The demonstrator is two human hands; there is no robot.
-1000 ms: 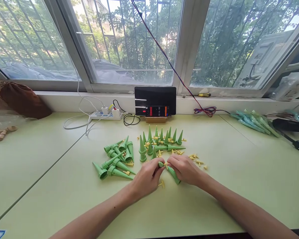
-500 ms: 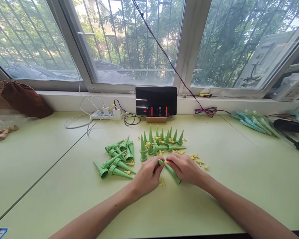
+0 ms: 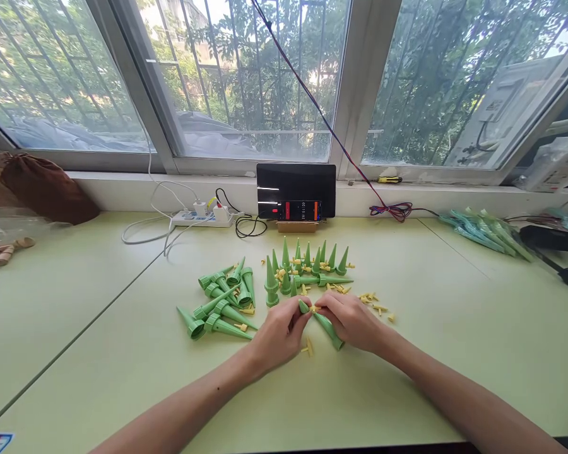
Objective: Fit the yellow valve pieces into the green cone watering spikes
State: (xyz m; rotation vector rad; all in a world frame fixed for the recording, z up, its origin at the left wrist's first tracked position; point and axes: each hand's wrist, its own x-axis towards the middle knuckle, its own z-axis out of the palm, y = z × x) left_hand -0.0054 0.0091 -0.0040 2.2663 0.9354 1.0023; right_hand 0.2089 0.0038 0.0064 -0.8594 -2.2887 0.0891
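Just below the frame's centre, the left hand grips a cone; the right hand pinches a yellow piece just right of it, long axis seemingly sideways, between both hands

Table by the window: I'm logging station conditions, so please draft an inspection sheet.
Surface: pale green table, seam at left.
Job's things: green cones, some standing, others heaped left; yellow pieces scattered nearby.
Clutter: brown bag far left, plastic packets far right.
Grips: left hand holds a cone, right hand a yellow piece.
Cables: white ones at the power strip; red-blue cord bundled right of the screen.
Surroundings: windows behind, yellow-black tool on the sill.
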